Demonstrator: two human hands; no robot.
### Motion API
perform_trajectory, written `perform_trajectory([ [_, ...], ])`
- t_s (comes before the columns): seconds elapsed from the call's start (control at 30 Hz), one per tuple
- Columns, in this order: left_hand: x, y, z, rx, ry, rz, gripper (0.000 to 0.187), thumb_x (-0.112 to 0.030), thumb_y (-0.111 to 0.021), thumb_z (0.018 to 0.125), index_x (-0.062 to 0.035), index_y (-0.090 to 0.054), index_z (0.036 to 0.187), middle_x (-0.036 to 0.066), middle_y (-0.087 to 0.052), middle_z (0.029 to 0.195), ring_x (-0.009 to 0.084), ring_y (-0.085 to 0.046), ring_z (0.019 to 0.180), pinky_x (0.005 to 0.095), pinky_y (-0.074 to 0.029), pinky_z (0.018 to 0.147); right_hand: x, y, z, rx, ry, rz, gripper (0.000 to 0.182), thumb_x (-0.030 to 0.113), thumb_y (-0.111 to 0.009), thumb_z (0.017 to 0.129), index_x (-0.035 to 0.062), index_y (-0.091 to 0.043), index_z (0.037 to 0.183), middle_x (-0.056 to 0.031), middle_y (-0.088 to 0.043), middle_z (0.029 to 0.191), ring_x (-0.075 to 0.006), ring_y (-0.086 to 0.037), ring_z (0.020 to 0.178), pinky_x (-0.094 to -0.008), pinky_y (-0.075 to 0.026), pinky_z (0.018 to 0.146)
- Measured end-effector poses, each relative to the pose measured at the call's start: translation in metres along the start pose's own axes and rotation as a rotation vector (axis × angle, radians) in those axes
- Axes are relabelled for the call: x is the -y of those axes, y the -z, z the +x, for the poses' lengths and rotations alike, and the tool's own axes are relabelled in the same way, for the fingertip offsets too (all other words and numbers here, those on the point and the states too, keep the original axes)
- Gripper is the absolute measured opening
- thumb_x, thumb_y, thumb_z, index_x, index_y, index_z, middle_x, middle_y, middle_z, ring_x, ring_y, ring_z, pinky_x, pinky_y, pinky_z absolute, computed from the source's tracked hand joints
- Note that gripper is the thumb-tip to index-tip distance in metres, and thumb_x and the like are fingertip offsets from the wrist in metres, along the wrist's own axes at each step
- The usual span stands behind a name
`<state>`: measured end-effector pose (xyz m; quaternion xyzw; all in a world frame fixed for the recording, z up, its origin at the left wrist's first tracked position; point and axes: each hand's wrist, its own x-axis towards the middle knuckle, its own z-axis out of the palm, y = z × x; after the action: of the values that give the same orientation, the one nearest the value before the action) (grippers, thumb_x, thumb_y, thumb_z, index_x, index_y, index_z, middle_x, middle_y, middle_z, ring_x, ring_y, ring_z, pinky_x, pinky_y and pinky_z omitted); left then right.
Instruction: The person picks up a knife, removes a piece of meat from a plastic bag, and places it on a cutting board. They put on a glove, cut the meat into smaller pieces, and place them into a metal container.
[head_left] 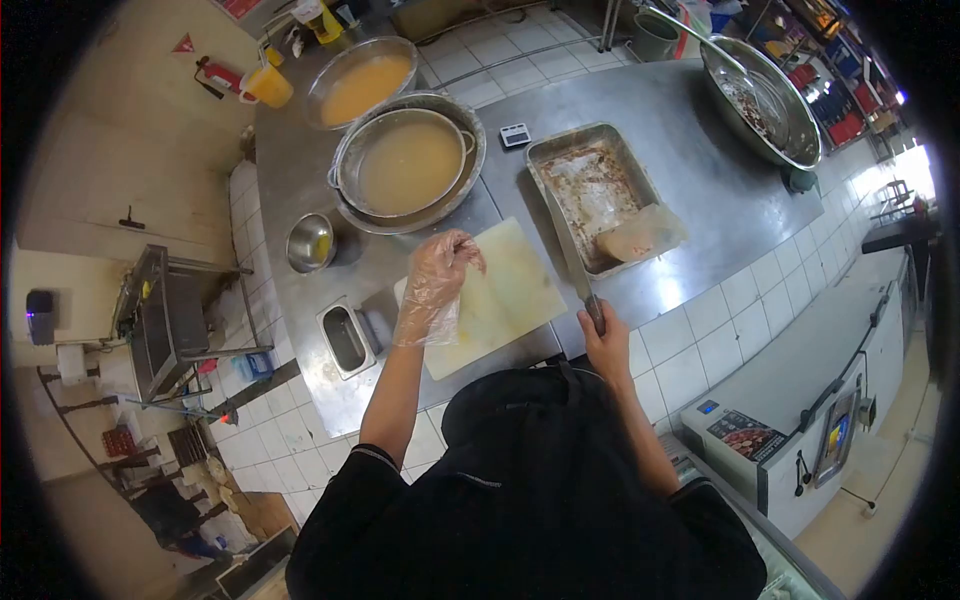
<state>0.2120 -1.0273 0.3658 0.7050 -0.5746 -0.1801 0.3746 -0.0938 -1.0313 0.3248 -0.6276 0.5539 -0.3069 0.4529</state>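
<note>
Left hand: In the head camera's view, the left hand (440, 268) wears a loose, see-through plastic glove, maybe to keep food and skin apart. Its fingers curl close together above the board; I cannot tell if they pinch anything.
Right hand: The bare right hand (606, 348) wraps around the dark handle of a long knife with a grey metal blade (575, 262). The blade points away from the person's body, which seems a safe way to hold it.
Board: The white, flat, four-sided cutting board (515, 285) lies right in front of the person, likely so both hands reach it easily.
Tray: Just right of the board is a messy, grey metal tray (585, 185). The blade is by its left edge. A pale pink lump in clear plastic (630, 240) sits at its near end.
Pot: A round metal pot with two handles (349, 160) holds cloudy tan water (410, 165). It sits inside a wider metal bowl (477, 160), perhaps to catch drips.
</note>
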Motion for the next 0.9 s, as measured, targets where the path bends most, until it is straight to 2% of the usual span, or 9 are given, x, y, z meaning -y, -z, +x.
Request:
perform_trajectory([
  [0.17, 0.008, -0.011, -0.017, -0.049, 0.053, 0.017, 0.014, -0.015, -0.070, 0.088, -0.0021, -0.067, 0.093, 0.017, -0.072, 0.088, 0.0342, -0.070, 0.084, 0.0418, -0.055, 0.074, -0.012, 0.003, -0.007, -0.081, 0.019, 0.047, 0.022, 0.022, -0.066, 0.097, 0.0001, -0.062, 0.098, 0.0005, -0.042, 0.064, -0.0098, -0.038, 0.060, -0.0295, -0.032, 0.054],
  [0.27, 0.046, -0.014, -0.051, 0.015, 0.083, 0.159, 0.015, -0.017, -0.071, 0.087, -0.0033, -0.068, 0.093, 0.016, -0.073, 0.090, 0.0337, -0.071, 0.086, 0.0416, -0.055, 0.076, -0.022, 0.005, -0.013, -0.096, 0.009, 0.030, 0.026, 0.023, -0.067, 0.097, 0.0006, -0.065, 0.109, -0.0005, -0.046, 0.061, -0.0089, -0.040, 0.057, -0.0289, -0.035, 0.053],
  [0.37, 0.086, -0.015, -0.087, 0.161, 0.098, 0.344, 0.023, -0.023, -0.072, 0.088, -0.0061, -0.068, 0.103, 0.012, -0.073, 0.090, 0.0299, -0.071, 0.086, 0.0402, -0.054, 0.075, -0.031, 0.004, -0.021, -0.122, -0.016, 0.050, 0.026, 0.022, -0.067, 0.097, 0.0004, -0.065, 0.110, 0.0001, -0.046, 0.062, -0.0083, -0.040, 0.058, -0.0278, -0.035, 0.053],
  [0.47, 0.091, -0.035, -0.085, 0.155, 0.188, 0.293, 0.033, -0.029, -0.073, 0.086, -0.0066, -0.067, 0.109, 0.013, -0.073, 0.092, 0.0307, -0.071, 0.088, 0.0429, -0.054, 0.078, -0.042, 0.005, -0.028, -0.106, -0.021, 0.013, 0.027, 0.023, -0.068, 0.097, 0.0002, -0.065, 0.112, -0.0002, -0.048, 0.063, -0.0083, -0.042, 0.058, -0.0277, -0.036, 0.053],
  [0.57, 0.102, -0.080, -0.059, -0.026, -0.073, 0.242, 0.044, -0.035, -0.078, 0.082, -0.0086, -0.064, 0.113, 0.017, -0.071, 0.095, 0.0369, -0.069, 0.088, 0.0490, -0.053, 0.078, -0.048, 0.002, -0.034, -0.103, -0.044, 0.038, 0.028, 0.023, -0.068, 0.097, 0.0001, -0.065, 0.113, -0.0010, -0.050, 0.064, -0.0087, -0.044, 0.059, -0.0280, -0.038, 0.054],
  [0.67, 0.095, -0.108, -0.039, 0.187, -0.086, 0.287, 0.044, -0.044, -0.075, 0.082, -0.0073, -0.067, 0.105, 0.019, -0.070, 0.091, 0.0382, -0.068, 0.087, 0.0504, -0.052, 0.079, -0.033, 0.004, -0.038, -0.089, -0.084, 0.035, 0.024, 0.023, -0.067, 0.097, 0.0002, -0.063, 0.100, 0.0022, -0.044, 0.066, -0.0080, -0.039, 0.063, -0.0282, -0.033, 0.056],
  [0.8, 0.117, -0.127, -0.034, 0.352, 0.055, 0.307, 0.047, -0.052, -0.074, 0.080, -0.0054, -0.071, 0.091, 0.021, -0.069, 0.084, 0.0385, -0.068, 0.084, 0.0510, -0.052, 0.076, -0.020, 0.012, -0.039, -0.065, -0.071, -0.043, 0.031, 0.025, -0.068, 0.097, -0.0003, -0.065, 0.114, -0.0044, -0.054, 0.066, -0.0102, -0.046, 0.060, -0.0285, -0.040, 0.056],
  [0.87, 0.123, -0.130, -0.039, 0.410, 0.063, 0.340, 0.049, -0.054, -0.074, 0.079, -0.0052, -0.071, 0.086, 0.022, -0.069, 0.082, 0.0389, -0.067, 0.082, 0.0508, -0.052, 0.075, -0.014, 0.013, -0.044, -0.078, -0.113, -0.003, 0.025, 0.023, -0.066, 0.097, 0.0001, -0.064, 0.105, 0.0001, -0.046, 0.066, -0.0090, -0.041, 0.061, -0.0289, -0.035, 0.056],
  [0.9, 0.116, -0.122, -0.038, 0.449, 0.075, 0.343, 0.049, -0.053, -0.074, 0.081, -0.0044, -0.070, 0.084, 0.020, -0.069, 0.080, 0.0357, -0.067, 0.079, 0.0476, -0.052, 0.073, -0.009, 0.014, -0.046, -0.085, -0.132, 0.017, 0.023, 0.023, -0.065, 0.098, 0.0003, -0.064, 0.100, 0.0024, -0.042, 0.066, -0.0083, -0.038, 0.062, -0.0291, -0.033, 0.056],
])
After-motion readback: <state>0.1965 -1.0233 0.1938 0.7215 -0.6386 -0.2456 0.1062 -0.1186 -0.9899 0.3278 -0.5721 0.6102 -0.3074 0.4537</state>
